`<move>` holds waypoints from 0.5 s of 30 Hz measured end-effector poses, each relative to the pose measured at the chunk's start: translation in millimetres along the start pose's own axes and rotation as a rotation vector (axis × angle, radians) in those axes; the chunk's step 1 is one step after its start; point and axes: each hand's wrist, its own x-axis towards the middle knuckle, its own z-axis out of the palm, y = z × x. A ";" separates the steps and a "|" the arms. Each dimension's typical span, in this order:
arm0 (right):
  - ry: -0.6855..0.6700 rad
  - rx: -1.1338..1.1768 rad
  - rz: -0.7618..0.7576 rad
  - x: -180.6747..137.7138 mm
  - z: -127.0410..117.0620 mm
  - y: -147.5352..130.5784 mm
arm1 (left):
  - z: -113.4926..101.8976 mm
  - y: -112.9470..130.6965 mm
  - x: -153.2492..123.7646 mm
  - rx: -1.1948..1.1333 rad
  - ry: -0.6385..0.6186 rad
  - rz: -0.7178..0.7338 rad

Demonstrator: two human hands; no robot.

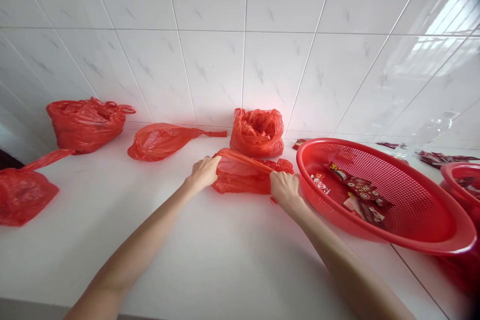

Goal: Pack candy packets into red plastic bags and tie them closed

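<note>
- Gripping red bag [242, 182]: left hand [204, 172] and right hand [286, 189], fingers clenched on its rim.
- Red bag: mid counter [232, 250], before stuffed bag [258, 145] at back edge.
- Basket [418, 180] holding packets [362, 187]: beside right hand.

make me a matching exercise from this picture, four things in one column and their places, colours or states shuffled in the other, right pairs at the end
Things
1. left hand
2. large red perforated basket
3. right hand
4. tiled wall

Places, colours, states
A. grips the right side of the red plastic bag
B. white, behind the countertop
C. holds wrapped packets
D. grips that bag's left side

Pairs: 1-D, 2-C, 3-A, 4-B
</note>
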 end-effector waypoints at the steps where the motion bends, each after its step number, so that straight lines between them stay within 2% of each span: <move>1: -0.014 -0.008 0.009 -0.1 -1.5 0.2 | -6.0 -4.2 -0.6 0.009 -0.014 -0.019; 6: -0.071 -0.017 0.028 -3.8 -11.7 4.4 | -23.1 -15.4 -6.8 0.022 -0.120 -0.066; 11: -0.038 0.054 -0.023 -3.7 -15.3 13.1 | -29.8 -7.5 -22.6 -0.046 -0.183 -0.043; 13: 0.008 0.136 -0.052 -0.1 -10.7 14.0 | -34.0 0.3 -29.4 -0.105 -0.100 0.035; 15: 0.046 0.227 -0.096 5.2 -2.9 13.5 | -36.4 9.6 -33.6 -0.158 0.100 0.207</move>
